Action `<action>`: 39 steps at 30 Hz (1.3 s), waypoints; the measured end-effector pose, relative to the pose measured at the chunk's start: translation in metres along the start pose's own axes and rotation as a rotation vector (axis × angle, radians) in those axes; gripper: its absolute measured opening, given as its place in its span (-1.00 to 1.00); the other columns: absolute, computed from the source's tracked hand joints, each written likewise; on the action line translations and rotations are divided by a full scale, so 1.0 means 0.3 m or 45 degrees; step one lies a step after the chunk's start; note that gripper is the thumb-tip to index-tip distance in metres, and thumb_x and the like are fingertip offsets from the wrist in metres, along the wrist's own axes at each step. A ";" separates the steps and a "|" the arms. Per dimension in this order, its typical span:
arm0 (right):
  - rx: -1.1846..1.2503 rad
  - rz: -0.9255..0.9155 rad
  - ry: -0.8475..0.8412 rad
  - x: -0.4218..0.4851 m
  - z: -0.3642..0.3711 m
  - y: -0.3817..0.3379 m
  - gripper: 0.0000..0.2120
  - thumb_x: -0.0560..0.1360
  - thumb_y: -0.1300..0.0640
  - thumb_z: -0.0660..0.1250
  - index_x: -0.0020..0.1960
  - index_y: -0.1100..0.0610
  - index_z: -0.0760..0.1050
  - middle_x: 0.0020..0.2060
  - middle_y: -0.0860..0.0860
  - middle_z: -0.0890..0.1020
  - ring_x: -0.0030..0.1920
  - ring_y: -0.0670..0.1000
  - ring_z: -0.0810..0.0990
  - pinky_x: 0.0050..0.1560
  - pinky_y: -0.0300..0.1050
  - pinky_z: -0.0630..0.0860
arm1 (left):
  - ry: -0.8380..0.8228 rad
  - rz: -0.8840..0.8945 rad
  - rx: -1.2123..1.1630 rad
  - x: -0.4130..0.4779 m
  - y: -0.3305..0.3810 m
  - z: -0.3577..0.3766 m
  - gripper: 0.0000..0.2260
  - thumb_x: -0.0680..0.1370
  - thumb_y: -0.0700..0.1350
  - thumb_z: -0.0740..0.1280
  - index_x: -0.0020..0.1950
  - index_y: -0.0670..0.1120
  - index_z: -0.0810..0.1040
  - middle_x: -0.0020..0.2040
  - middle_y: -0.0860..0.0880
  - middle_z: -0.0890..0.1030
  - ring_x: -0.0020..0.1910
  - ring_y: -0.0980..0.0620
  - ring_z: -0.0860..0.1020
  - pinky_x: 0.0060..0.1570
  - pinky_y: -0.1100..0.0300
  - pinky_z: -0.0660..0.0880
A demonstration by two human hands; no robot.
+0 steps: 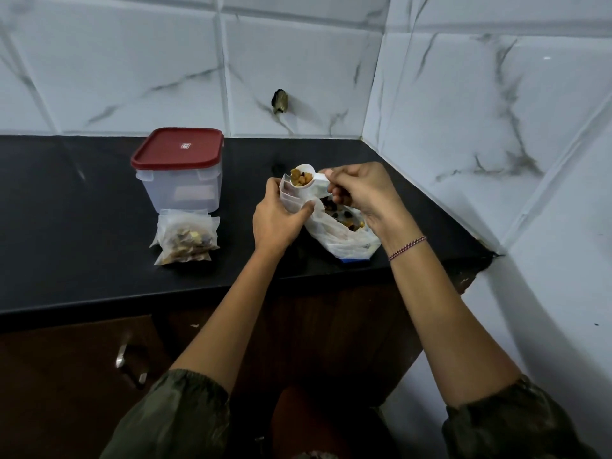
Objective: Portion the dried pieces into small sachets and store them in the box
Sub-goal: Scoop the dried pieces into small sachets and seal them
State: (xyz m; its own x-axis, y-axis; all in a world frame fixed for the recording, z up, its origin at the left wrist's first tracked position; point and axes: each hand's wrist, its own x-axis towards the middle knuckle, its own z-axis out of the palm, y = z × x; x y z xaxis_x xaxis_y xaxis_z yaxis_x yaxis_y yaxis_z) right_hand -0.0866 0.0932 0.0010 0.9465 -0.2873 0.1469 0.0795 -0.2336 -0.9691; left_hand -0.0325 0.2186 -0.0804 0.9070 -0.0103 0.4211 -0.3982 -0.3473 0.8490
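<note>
Head view, centre: right hand (361, 193) is pinching a loaded scoop (303, 178) over the sachet (291, 201) that left hand (275, 223) is gripping.

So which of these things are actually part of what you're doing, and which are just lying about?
In use: left hand, sachet, right hand, scoop, dried pieces, supply bag, filled sachets, lidded box.
Just there: cabinet handle, dark wall mark, wrist thread.

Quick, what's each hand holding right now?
Left hand: gripping a small sachet.
Right hand: pinching a white scoop full of dried pieces.
</note>
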 end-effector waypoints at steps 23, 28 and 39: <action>-0.329 -0.459 0.201 -0.023 0.068 0.118 -0.87 0.49 0.22 0.38 0.01 0.18 0.66 -0.19 0.05 0.69 -0.28 -0.11 0.63 -0.08 -0.16 0.61 | 0.050 -0.061 -0.050 0.003 -0.008 -0.001 -0.63 0.43 -0.05 0.45 0.12 -0.06 0.38 -0.03 0.09 0.53 -0.03 0.05 0.55 0.00 0.04 0.54; 0.011 -0.174 0.103 -0.024 0.036 0.099 -0.84 0.50 0.20 0.37 0.05 0.19 0.64 -0.23 0.11 0.68 -0.37 -0.15 0.56 -0.27 -0.33 0.51 | 0.051 -0.053 -0.035 0.002 -0.004 -0.002 -0.64 0.44 -0.08 0.45 0.12 -0.07 0.36 -0.02 0.10 0.51 -0.04 0.09 0.52 -0.05 0.17 0.49; -1.333 -0.594 0.066 0.123 -0.116 0.199 -0.80 0.52 0.22 0.32 0.11 0.18 0.62 -0.03 0.09 0.60 -0.02 0.05 0.57 -0.03 -0.19 0.49 | -0.140 -0.099 0.149 0.017 -0.011 0.029 -0.31 0.34 0.15 0.51 0.25 -0.12 0.22 0.21 -0.09 0.51 0.11 -0.08 0.54 -0.07 0.09 0.47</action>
State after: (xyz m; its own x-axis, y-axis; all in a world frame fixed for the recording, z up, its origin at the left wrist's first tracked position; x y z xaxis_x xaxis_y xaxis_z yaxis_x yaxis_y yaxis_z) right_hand -0.0577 0.0365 -0.0445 0.8773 -0.0021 0.4800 0.0969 -0.9786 -0.1815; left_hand -0.0253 0.2117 -0.0839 0.9466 -0.0790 0.3126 -0.3130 -0.4576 0.8323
